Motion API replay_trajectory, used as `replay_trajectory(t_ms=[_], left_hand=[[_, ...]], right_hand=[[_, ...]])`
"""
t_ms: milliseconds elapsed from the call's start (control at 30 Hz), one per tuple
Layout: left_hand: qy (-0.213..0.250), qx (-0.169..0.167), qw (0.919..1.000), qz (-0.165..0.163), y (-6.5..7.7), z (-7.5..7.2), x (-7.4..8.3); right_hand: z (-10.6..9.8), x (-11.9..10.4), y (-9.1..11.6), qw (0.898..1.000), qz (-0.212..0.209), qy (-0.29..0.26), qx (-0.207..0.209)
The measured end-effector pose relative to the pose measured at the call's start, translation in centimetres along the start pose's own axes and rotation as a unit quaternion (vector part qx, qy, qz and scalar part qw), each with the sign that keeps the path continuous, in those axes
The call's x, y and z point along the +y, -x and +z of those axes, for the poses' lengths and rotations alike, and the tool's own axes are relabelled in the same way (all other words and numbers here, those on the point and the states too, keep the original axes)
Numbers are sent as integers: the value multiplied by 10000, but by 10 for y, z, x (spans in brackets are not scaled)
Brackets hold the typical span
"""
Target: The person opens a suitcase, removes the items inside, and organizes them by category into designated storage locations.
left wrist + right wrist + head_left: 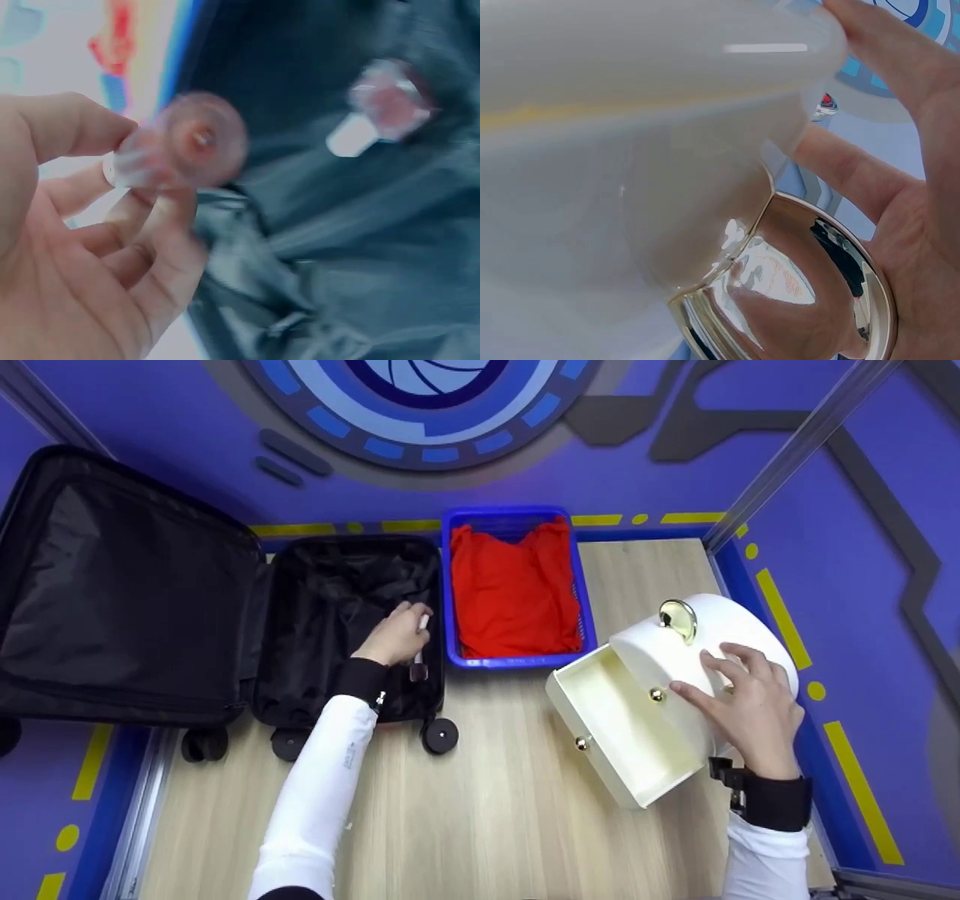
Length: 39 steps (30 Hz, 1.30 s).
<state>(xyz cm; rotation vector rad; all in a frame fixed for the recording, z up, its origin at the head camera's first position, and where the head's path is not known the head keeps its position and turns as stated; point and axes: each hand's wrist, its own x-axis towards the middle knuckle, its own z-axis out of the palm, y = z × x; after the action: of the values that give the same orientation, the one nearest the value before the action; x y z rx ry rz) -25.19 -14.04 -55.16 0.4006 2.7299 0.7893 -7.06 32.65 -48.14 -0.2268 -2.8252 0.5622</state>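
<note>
My left hand (397, 634) is over the right half of an open black suitcase (300, 679). Between thumb and fingers it pinches a small bottle (202, 139) with a clear, pink-centred round end, blurred in the left wrist view. A second small bottle (391, 103), pink with a white cap, lies on the black lining. On the right, my right hand (754, 709) rests with spread fingers on a white rounded storage box (720, 611). One of its drawers (626, 727) is pulled out. The right wrist view shows a shiny gold handle (795, 285) close to the palm.
A blue basket (517, 663) with folded red cloth (514, 592) stands between suitcase and box. The suitcase's other half (127, 592) leans up at the left. Blue patterned walls (420, 487) enclose the wooden tabletop (480, 810).
</note>
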Motion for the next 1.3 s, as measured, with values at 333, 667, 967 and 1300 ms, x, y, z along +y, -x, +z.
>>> replay_trajectory(t_ms=[333,667,967,1300], left_hand=[[386,72,9929,1120,9,-3,77],[-133,-205,9696,2433,15,47,165],[-1171,-586,9367,3249,21,109,216],[-2057,-1004,9181,3235,25,165,227]], right_hand=[[0,0,0,10000,12,-50,26],[-1,0,1,10000,29,-53,33],[-1,-1,2,9999,-63,-2,93],[-1,-1,3,9999,-33,33,104]])
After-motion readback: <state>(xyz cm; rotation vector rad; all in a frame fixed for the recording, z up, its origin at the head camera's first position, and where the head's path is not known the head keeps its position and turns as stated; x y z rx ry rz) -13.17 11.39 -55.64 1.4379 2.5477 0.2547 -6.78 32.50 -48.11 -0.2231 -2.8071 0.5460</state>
